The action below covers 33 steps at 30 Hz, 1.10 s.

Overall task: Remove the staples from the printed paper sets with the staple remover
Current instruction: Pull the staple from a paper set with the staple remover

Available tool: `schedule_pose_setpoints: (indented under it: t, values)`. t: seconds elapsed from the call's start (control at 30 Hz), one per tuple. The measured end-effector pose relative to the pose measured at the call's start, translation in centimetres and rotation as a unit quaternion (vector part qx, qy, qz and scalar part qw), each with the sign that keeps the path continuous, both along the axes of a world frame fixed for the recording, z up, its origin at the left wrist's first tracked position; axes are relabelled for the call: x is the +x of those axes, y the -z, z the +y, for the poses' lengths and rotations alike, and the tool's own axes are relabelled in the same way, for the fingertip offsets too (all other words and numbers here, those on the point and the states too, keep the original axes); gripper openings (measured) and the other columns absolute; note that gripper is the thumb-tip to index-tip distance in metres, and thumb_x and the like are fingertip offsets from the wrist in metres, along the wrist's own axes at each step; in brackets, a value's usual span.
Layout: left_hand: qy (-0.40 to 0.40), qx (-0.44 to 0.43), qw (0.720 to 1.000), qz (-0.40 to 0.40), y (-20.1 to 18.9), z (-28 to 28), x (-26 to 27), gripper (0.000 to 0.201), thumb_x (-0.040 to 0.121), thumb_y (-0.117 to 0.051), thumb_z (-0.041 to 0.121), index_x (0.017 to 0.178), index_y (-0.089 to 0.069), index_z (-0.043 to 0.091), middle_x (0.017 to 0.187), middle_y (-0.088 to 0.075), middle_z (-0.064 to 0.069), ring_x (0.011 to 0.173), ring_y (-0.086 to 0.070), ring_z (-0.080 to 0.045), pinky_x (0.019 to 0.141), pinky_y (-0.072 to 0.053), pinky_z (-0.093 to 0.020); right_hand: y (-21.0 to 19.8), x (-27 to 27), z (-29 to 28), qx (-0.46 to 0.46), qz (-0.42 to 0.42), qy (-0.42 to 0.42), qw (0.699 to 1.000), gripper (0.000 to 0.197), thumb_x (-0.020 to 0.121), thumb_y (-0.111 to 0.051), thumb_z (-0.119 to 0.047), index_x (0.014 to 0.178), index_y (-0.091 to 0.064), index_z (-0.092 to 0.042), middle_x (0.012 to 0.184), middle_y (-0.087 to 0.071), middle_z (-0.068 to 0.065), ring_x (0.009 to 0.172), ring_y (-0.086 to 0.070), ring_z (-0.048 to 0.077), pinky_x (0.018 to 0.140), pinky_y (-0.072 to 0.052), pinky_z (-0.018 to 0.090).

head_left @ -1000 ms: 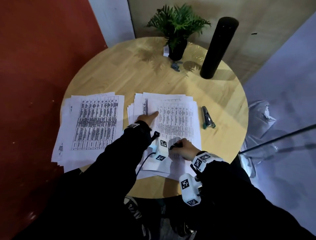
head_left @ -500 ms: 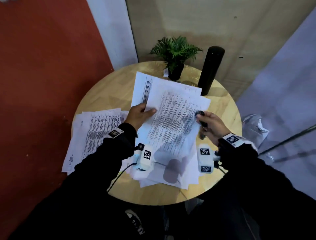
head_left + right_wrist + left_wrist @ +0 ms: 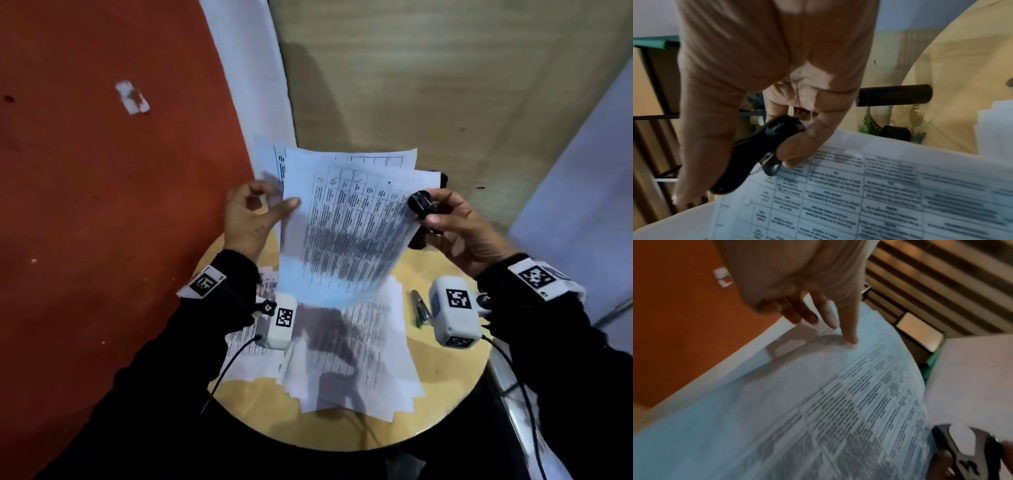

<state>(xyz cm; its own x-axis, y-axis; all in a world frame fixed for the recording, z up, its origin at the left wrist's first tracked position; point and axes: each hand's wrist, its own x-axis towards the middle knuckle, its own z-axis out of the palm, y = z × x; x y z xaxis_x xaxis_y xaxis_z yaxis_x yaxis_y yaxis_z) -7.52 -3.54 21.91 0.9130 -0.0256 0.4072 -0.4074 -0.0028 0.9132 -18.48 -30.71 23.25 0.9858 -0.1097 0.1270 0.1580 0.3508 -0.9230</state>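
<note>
A printed paper set [image 3: 349, 222] of loose-fanned sheets with tables hangs in the air above the round table [image 3: 452, 394]. My left hand [image 3: 274, 202] pinches its left edge, thumb on the front sheet and fingers behind; the left wrist view shows fingertips [image 3: 849, 337] spread among the sheet edges. My right hand [image 3: 431, 212] grips the black staple remover [image 3: 421, 205] at the set's upper right edge, with the thumb under the paper's side. In the right wrist view the staple remover [image 3: 760, 149] lies between thumb and fingers, its tip at the paper corner [image 3: 789, 172]. No staple is visible.
More printed sheets [image 3: 359, 359] lie spread on the table below. A silver and green stapler-like tool [image 3: 420, 310] lies to their right. A black cylinder [image 3: 894, 95] and a small potted plant [image 3: 869, 125] stand at the far side. A red wall is on the left.
Both hands have lifted the paper set from the table up to head height. The right hand, with the remover, moved from the set's near edge to its upper right edge.
</note>
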Motion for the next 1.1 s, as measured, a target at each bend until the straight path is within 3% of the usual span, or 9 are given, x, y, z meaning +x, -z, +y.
schedule_pose_setpoints:
  t: [0.07,0.17,0.33,0.4,0.57,0.77,0.9,1.03,1.1]
  values:
    - [-0.073,0.036,0.993,-0.085,-2.2,0.2,-0.2,0.081,0.05,-0.088,0.045,0.116,-0.046,0.025,0.119,-0.046,0.001,0.114,-0.045,-0.011,0.104,-0.033,-0.023,-1.2,-0.9,0.1,-0.014,-0.014,-0.015,1.0,0.059,0.02,-0.094,-0.038,0.074,-0.072,-0.032,0.078,-0.071,-0.011,0.068,-0.066,0.002,0.052,-0.045,0.013]
    - [-0.022,0.157,0.972,-0.176,-6.4,0.0,-1.4,0.099,0.052,-0.085,0.048,0.134,-0.036,0.021,0.131,-0.042,0.004,0.121,-0.039,0.004,0.106,-0.026,-0.012,-2.6,-2.0,0.0,-0.029,-0.033,-0.036,0.998,0.06,0.021,-0.094,-0.038,0.077,-0.072,-0.033,0.077,-0.07,-0.011,0.063,-0.064,0.002,0.048,-0.043,0.013]
    - [0.102,0.41,0.895,-0.142,-10.3,-1.3,-1.7,0.072,0.04,-0.069,0.079,0.1,-0.063,0.04,0.084,-0.064,0.017,0.091,-0.061,-0.012,0.091,-0.045,-0.049,-3.9,-3.0,-0.5,-0.022,-0.055,-0.049,0.997,0.061,0.024,-0.095,-0.034,0.08,-0.072,-0.031,0.084,-0.071,-0.009,0.074,-0.066,0.005,0.058,-0.05,0.014]
    - [0.125,0.412,0.895,-0.111,-10.7,-1.7,-1.7,0.052,0.041,-0.071,0.075,0.082,-0.067,0.043,0.07,-0.061,0.012,0.076,-0.059,-0.012,0.082,-0.048,-0.047,-4.2,-3.5,-0.5,-0.013,-0.063,-0.048,0.997,0.062,0.023,-0.095,-0.031,0.081,-0.073,-0.03,0.086,-0.071,-0.009,0.077,-0.067,0.005,0.059,-0.052,0.015]
    - [0.22,0.399,0.889,-0.04,-10.6,-2.0,-3.4,0.023,0.06,-0.085,0.033,0.076,-0.069,0.029,0.084,-0.069,-0.003,0.077,-0.061,-0.012,0.077,-0.049,-0.035,-3.8,-4.2,-0.3,0.016,-0.078,-0.042,0.996,0.061,0.026,-0.096,-0.027,0.083,-0.073,-0.027,0.087,-0.071,-0.006,0.077,-0.067,0.006,0.066,-0.053,0.016]
    - [0.119,0.5,0.853,-0.089,-10.1,-2.5,-3.0,0.007,0.079,-0.069,0.032,0.075,-0.065,0.028,0.074,-0.065,-0.001,0.08,-0.062,-0.029,0.079,-0.05,-0.039,-3.8,-5.2,0.7,0.008,-0.07,-0.021,0.997,0.065,0.024,-0.095,-0.03,0.084,-0.071,-0.026,0.084,-0.071,-0.006,0.075,-0.067,0.005,0.055,-0.051,0.014]
    - [0.096,0.518,0.842,-0.117,-11.4,-2.2,-3.6,0.019,0.066,-0.05,0.045,0.063,-0.046,0.027,0.059,-0.046,0.006,0.078,-0.058,-0.039,0.072,-0.05,-0.047,-3.7,-5.3,1.9,-0.047,-0.048,0.094,0.993,0.072,0.028,-0.092,-0.034,0.09,-0.057,-0.025,0.082,-0.07,-0.012,0.065,-0.063,-0.001,0.05,-0.046,0.014]
    - [0.098,0.508,0.847,-0.12,-12.9,-1.8,-4.2,0.023,0.053,-0.042,0.056,0.058,-0.052,0.036,0.063,-0.056,0.002,0.082,-0.063,-0.035,0.075,-0.052,-0.045,-4.0,-4.9,2.8,-0.194,-0.097,0.396,0.892,0.05,0.05,-0.086,-0.034,0.089,-0.055,-0.034,0.103,-0.063,0.004,0.085,-0.063,0.006,0.075,-0.052,0.027]
    - [0.108,0.501,0.852,-0.107,-13.5,-1.5,-4.9,0.023,0.051,-0.043,0.058,0.056,-0.056,0.04,0.064,-0.061,0.002,0.081,-0.065,-0.031,0.077,-0.053,-0.042,-4.8,-4.9,3.7,-0.291,-0.158,0.416,0.847,0.047,0.058,-0.081,-0.036,0.096,-0.054,-0.038,0.108,-0.063,0.009,0.095,-0.064,0.016,0.087,-0.052,0.033]
